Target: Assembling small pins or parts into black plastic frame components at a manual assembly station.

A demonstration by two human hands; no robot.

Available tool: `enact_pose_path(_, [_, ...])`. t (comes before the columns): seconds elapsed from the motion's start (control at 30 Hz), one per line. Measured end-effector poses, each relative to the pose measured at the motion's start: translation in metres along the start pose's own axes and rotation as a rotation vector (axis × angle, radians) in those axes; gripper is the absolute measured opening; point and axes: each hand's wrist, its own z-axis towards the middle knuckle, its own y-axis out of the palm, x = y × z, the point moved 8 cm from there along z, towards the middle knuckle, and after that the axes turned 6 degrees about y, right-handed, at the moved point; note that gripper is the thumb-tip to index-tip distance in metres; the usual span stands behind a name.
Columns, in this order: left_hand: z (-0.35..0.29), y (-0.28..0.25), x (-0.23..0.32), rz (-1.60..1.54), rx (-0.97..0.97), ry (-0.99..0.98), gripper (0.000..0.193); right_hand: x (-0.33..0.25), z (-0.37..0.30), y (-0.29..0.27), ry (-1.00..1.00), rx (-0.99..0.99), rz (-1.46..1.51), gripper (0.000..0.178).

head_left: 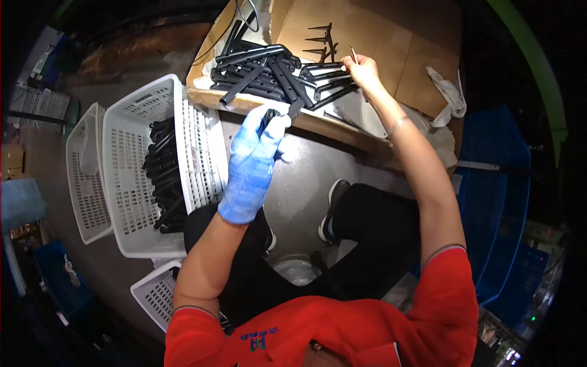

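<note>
Here, the gloved left hand (252, 168) has its fingers closed round a slim black plastic handle (266, 119) near the cardboard tray (367, 37); rigid, light, likely smooth, best held mid-shaft. Bare right hand (363, 71) pinches a thin metal tool (353, 54).

A cardboard box (391, 43) lies ahead of me with a heap of plastic handles (269, 73) in its left part. My left hand (254, 162) sits before the box's near edge; my right hand (362, 70) is in the box, right of the heap. Left of me stands a basket (131, 183) with more handles (164, 177) in it.
</note>
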Motion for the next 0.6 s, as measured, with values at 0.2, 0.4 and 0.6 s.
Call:
enact_pose_path(0.2, [-0.001, 0.001, -0.007, -0.009, -0.084, -0.089, 0.023, 0.087, 0.118, 0.054, 0.147, 0.165, -0.325, 0.038])
enact_pose_path(0.4, [0.005, -0.014, -0.021, 0.009, -0.076, -0.117, 0.026, 0.108, 0.147, 0.065, 0.129, 0.308, -0.261, 0.033])
enact_pose_path(0.6, [0.004, 0.0, -0.029, -0.111, 0.031, -0.21, 0.02, 0.069, 0.022, 0.001, -0.005, -0.031, -0.057, 0.026])
